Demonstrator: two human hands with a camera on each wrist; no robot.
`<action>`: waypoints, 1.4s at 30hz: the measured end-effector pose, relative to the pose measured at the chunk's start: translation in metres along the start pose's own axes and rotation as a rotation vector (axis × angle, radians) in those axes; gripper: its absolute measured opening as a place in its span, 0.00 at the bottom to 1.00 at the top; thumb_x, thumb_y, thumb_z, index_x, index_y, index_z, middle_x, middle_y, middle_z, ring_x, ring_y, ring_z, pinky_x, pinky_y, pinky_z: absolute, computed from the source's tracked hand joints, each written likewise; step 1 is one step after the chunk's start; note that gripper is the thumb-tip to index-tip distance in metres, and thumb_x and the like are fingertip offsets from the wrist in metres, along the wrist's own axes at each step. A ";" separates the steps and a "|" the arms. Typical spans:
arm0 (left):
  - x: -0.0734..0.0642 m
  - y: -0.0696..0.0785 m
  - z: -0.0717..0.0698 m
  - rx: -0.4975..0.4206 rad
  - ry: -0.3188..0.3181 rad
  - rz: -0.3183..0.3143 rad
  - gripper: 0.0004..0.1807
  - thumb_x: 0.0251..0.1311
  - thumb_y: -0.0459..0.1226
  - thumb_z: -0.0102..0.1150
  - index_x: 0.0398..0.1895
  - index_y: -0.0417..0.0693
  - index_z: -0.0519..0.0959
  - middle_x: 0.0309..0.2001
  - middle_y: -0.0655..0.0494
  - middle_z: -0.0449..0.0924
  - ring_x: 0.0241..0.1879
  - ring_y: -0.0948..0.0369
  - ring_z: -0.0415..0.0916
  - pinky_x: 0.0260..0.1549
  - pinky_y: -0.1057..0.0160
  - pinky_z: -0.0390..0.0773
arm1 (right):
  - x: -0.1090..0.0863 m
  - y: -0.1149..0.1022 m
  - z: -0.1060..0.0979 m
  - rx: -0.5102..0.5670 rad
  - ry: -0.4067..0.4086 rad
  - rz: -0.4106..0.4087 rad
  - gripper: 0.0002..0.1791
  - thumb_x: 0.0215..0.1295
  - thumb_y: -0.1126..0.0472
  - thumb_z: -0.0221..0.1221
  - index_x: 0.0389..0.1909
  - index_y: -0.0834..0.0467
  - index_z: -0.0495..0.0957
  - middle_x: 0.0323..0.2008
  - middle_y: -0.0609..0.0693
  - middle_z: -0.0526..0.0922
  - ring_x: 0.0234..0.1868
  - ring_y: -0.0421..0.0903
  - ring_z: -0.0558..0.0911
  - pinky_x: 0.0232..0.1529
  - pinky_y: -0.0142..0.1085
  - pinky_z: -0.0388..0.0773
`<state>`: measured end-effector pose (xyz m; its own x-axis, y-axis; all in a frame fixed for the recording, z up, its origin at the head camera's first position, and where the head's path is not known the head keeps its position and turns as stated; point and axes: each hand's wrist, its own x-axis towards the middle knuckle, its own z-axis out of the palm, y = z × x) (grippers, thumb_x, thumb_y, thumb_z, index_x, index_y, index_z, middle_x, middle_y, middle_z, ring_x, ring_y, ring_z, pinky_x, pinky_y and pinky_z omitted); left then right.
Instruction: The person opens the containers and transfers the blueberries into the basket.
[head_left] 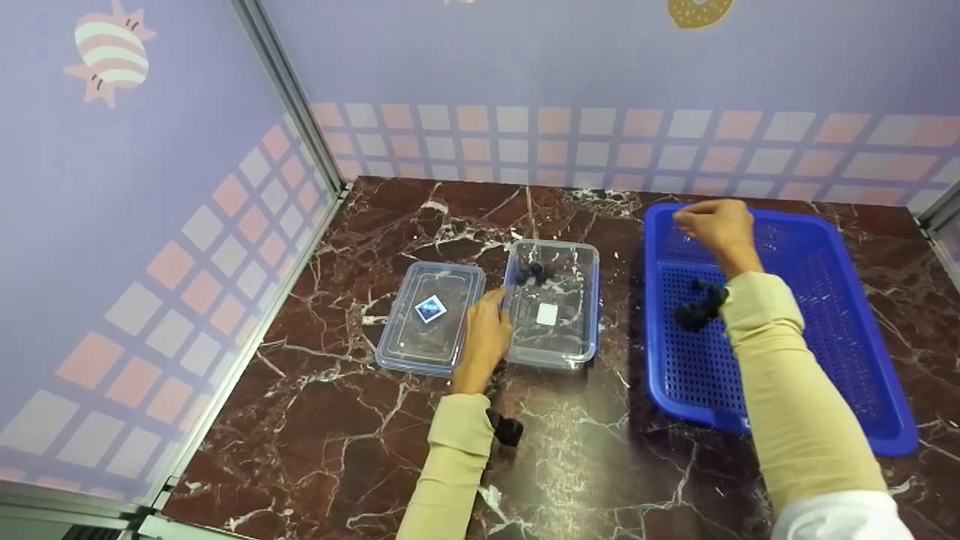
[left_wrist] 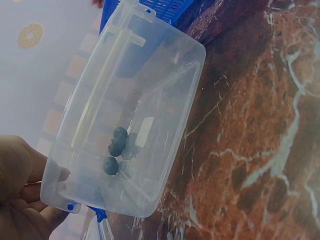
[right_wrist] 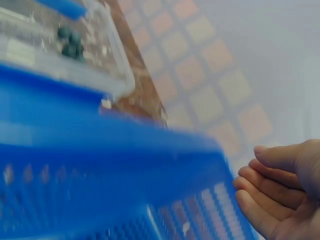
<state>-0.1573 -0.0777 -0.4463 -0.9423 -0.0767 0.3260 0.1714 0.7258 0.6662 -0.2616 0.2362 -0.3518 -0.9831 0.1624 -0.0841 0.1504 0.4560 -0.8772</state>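
A clear plastic container [head_left: 559, 300] stands mid-table with several blueberries [head_left: 535, 271] toward its far end; the berries [left_wrist: 115, 150] also show through its wall in the left wrist view. My left hand [head_left: 487, 334] grips the container's left side, thumb over the rim and fingers outside. Over the far left part of a blue basket [head_left: 817, 330] hovers my right hand [head_left: 716, 225]. Its fingers [right_wrist: 267, 192] are loosely bent and nothing shows between them in the right wrist view. Part of the basket's inside is hidden by the right arm and the wrist camera.
A clear lid [head_left: 405, 330] with a blue diamond label lies left of the container. Patterned panels [head_left: 600, 67] rise behind and at the left of the dark marbled table [head_left: 360, 450]. The basket takes up the table's right side.
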 end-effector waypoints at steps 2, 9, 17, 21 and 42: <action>0.000 0.001 0.000 0.001 -0.002 0.000 0.20 0.55 0.23 0.54 0.54 0.29 0.76 0.53 0.37 0.79 0.55 0.44 0.76 0.60 0.52 0.72 | -0.001 -0.009 0.010 -0.016 -0.005 -0.037 0.21 0.61 0.59 0.62 0.51 0.68 0.79 0.21 0.34 0.82 0.23 0.26 0.79 0.30 0.21 0.78; 0.000 0.000 -0.001 -0.010 0.005 0.011 0.20 0.55 0.22 0.54 0.54 0.29 0.76 0.53 0.37 0.79 0.56 0.44 0.76 0.60 0.53 0.72 | -0.004 -0.030 0.049 -0.105 -0.009 -0.111 0.17 0.60 0.56 0.64 0.46 0.62 0.83 0.36 0.51 0.87 0.30 0.36 0.80 0.33 0.27 0.75; 0.000 0.001 0.000 -0.011 0.011 0.012 0.21 0.55 0.22 0.54 0.54 0.29 0.76 0.53 0.37 0.79 0.55 0.44 0.76 0.60 0.53 0.72 | -0.010 -0.038 0.088 -0.211 -0.049 -0.209 0.15 0.59 0.58 0.63 0.45 0.62 0.84 0.48 0.60 0.84 0.49 0.54 0.80 0.51 0.43 0.76; 0.000 0.000 0.000 -0.002 0.005 0.002 0.21 0.55 0.23 0.54 0.55 0.30 0.76 0.53 0.37 0.79 0.55 0.44 0.76 0.60 0.53 0.72 | -0.013 -0.039 0.103 -0.224 -0.092 -0.197 0.15 0.59 0.58 0.63 0.44 0.61 0.84 0.48 0.59 0.84 0.49 0.55 0.81 0.52 0.46 0.76; -0.002 0.002 -0.002 0.046 0.023 0.038 0.21 0.54 0.23 0.55 0.54 0.29 0.76 0.51 0.39 0.80 0.53 0.45 0.78 0.58 0.54 0.74 | -0.019 -0.025 0.156 -0.311 -0.190 -0.149 0.13 0.58 0.61 0.62 0.41 0.64 0.84 0.47 0.61 0.84 0.50 0.59 0.79 0.53 0.46 0.77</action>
<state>-0.1549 -0.0774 -0.4445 -0.9283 -0.0642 0.3661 0.1926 0.7594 0.6215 -0.2624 0.0851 -0.4023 -0.9939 -0.0775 -0.0780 -0.0001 0.7103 -0.7039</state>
